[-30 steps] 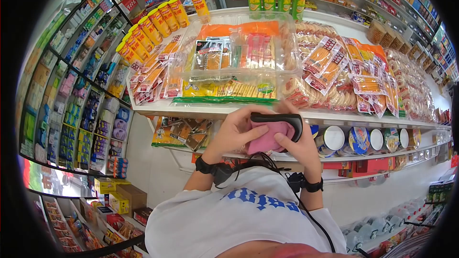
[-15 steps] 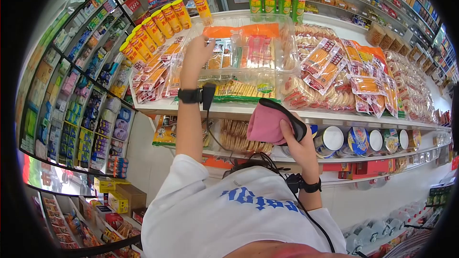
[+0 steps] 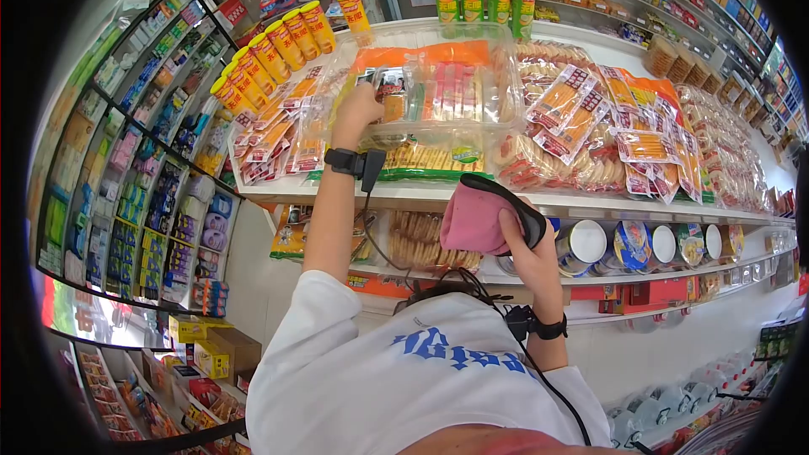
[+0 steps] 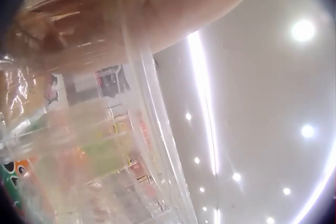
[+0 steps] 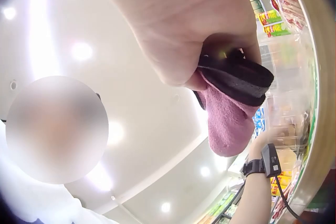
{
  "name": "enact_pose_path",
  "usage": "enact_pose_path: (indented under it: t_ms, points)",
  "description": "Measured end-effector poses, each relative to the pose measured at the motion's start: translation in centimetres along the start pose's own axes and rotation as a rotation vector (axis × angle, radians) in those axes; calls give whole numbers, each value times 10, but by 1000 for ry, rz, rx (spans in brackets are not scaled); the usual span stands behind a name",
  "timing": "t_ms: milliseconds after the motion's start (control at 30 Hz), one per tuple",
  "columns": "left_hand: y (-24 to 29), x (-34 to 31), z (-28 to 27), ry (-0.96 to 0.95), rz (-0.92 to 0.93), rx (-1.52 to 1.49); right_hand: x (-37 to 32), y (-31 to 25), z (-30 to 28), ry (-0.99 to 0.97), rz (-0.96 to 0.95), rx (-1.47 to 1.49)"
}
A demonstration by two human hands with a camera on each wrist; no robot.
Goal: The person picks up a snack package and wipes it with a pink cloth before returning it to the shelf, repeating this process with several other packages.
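My left hand point(image 3: 358, 108) reaches over the left part of a clear plastic box point(image 3: 502, 125), beside small dark packets point(image 3: 393, 88). A small grey thing shows by its fingertips; whether the fingers hold it, I cannot tell. In the left wrist view the hand point(image 4: 205, 3) fills the top, by the box's clear edge point(image 4: 163, 124). Below the shelf's front edge my right hand point(image 3: 539, 263) grips a pink fabric item point(image 3: 476, 217) with a thick black rim. The right wrist view shows the right hand point(image 5: 194, 29) holding the black rim, with the pink fabric point(image 5: 228, 129) hanging below.
Yellow canisters point(image 3: 286, 44) line the shelf's back left; green ones point(image 3: 497, 2) stand behind the box. Packaged snacks point(image 3: 573, 109) lie to the right. A lower shelf holds tubs point(image 3: 587, 243). Cables point(image 3: 472, 286) hang near my shirt and from the wristbands.
My left hand has left the pink item and moved forward and left to the clear box; over the last half second it has shifted slightly. My right hand still grips the pink item.
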State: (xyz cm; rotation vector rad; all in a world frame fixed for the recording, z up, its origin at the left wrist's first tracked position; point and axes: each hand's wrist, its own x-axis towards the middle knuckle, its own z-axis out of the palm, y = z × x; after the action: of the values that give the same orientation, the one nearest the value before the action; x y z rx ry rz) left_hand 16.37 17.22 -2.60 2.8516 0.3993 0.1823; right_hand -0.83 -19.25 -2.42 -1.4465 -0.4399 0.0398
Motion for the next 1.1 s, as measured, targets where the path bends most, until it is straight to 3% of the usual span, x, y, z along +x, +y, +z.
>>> enact_pose_path:
  t_ms: [100,200,300,433,500,567,767,1000,1100]
  points:
    - [-2,-4,0,286,-72,-19,-1,2,-5,-36,40,27]
    - [8,-19,-14,647,35,-147,-2,8,-7,61,2,41]
    - [48,-59,-47,925,218,-505,-5,11,-7,260,39,88]
    - [93,-132,-64,446,329,-1260,-1,14,-11,416,68,122]
    - [99,-161,-56,166,297,-1203,2,17,-12,460,75,143]
    - [125,-184,-46,19,424,-1457,7,12,-4,509,59,203]
    - [133,-204,-33,-139,358,-1642,14,5,5,141,-54,123]
    - [120,-207,-23,-294,436,-1507,9,10,6,-8,116,164]
    - [125,-209,-24,-290,412,-1665,10,35,7,450,68,-82]
